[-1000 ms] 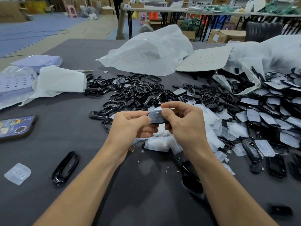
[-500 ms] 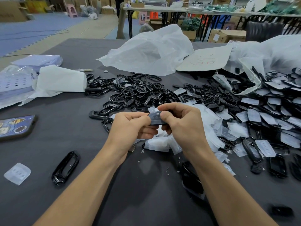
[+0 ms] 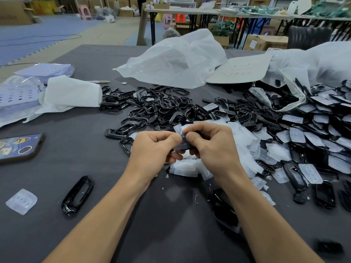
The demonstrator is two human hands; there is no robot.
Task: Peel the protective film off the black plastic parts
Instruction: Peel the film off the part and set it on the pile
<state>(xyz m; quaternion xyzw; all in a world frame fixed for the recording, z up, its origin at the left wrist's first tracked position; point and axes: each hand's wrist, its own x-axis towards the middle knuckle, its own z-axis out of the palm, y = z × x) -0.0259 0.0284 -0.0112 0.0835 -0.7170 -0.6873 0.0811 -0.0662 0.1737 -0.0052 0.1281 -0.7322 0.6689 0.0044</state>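
Over the middle of the dark table, my left hand [image 3: 153, 149] and my right hand [image 3: 212, 147] both pinch one small black plastic part [image 3: 183, 144] between them. Its translucent film shows at the top edge, under my right thumb and forefinger. Most of the part is hidden by my fingers. A heap of peeled film pieces [image 3: 245, 147] lies just behind and under my hands. Film-covered black parts [image 3: 313, 133] are piled at the right. A pile of bare black frames [image 3: 157, 109] sits behind my hands.
A lone black frame [image 3: 77, 194] and a loose film piece [image 3: 21, 201] lie at the near left. A phone [image 3: 18, 147] rests at the left edge. White plastic bags [image 3: 176, 59] and a cardboard sheet [image 3: 241, 69] lie at the back. Another black part [image 3: 226, 211] lies under my right forearm.
My hands have drawn closer together on the part, and my right thumb and forefinger have shifted left onto its top edge. The part now shows less between my fingers.
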